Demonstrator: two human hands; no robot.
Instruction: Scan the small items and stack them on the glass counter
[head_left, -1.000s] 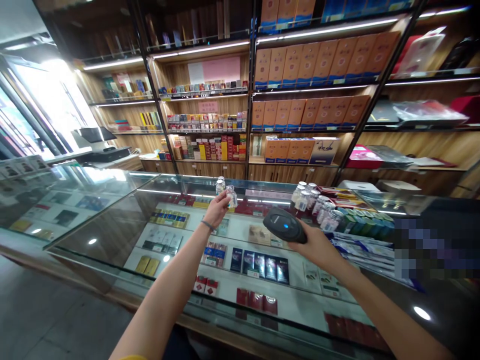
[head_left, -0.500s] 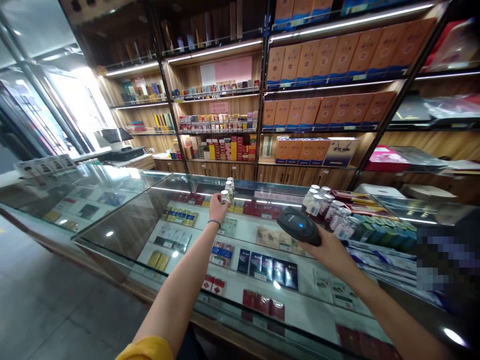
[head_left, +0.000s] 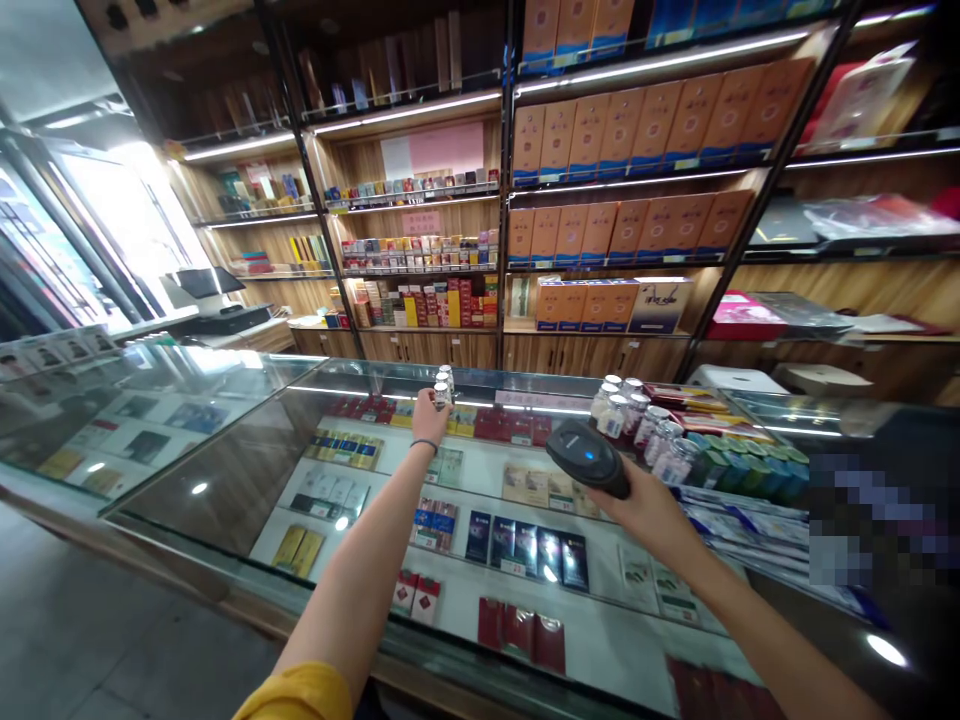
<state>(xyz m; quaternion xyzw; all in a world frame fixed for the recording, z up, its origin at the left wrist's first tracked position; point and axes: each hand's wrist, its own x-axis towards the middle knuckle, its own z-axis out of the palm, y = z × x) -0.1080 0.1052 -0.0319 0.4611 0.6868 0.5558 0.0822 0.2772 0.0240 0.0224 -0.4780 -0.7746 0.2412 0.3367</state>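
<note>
My left hand (head_left: 429, 422) reaches across the glass counter, its fingers closed round a small clear jar (head_left: 441, 396) with a white lid. That jar is at the front of a short row of similar jars (head_left: 448, 374) near the counter's far edge. My right hand (head_left: 637, 505) grips a black barcode scanner (head_left: 587, 458) with a lit blue light, held above the counter top. To the right of the scanner stands a group of lidded jars (head_left: 613, 416), some with pale contents and some darker.
The glass display counter (head_left: 225, 490) holds several rows of small packs under its top. Green boxes (head_left: 739, 470) and flat blue-white packets (head_left: 739, 525) lie at the right. Behind are wooden shelves with orange boxes (head_left: 600, 232). A till screen (head_left: 206, 282) stands far left.
My left hand has brought its jar closer in line with the jars behind it. My right hand still holds the scanner. The whole view has shifted slightly.
</note>
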